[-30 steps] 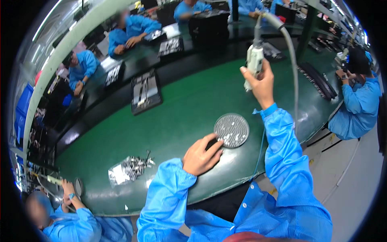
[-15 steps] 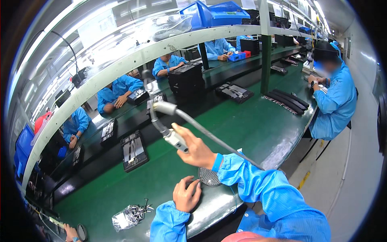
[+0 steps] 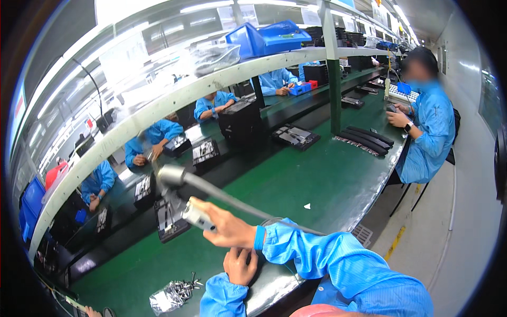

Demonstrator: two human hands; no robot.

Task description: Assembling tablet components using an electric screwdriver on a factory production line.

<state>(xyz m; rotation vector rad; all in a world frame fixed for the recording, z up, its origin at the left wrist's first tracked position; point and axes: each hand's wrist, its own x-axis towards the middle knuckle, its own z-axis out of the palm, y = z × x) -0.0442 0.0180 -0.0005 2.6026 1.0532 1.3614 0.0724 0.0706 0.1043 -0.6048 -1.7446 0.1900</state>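
My right hand (image 3: 231, 226) is closed around a small white boxy handle (image 3: 198, 217), held above the green bench (image 3: 274, 193). A bendy metal neck, smeared by motion, runs from the handle to the end of a thick grey tube (image 3: 232, 196). That tube slants down behind my right forearm. Just below my right wrist, my left hand (image 3: 240, 266) rests on the bench near its front edge. Its fingers are loosely bent and slightly apart, with nothing visible in them. A clear bag of small metal screws (image 3: 174, 297) lies to its left.
Beyond the handle lies an opened black device casing (image 3: 171, 221), with more casings along the dark strip. A stack of black trays (image 3: 240, 120) stands farther back. Curved black strips (image 3: 363, 140) lie near a seated co-worker (image 3: 428, 121). A shelf beam (image 3: 174, 92) crosses overhead.
My right hand has moved left and down with the white handle, and the tube swung along. My left hand stays on the bench. The co-worker at right has raised their head.
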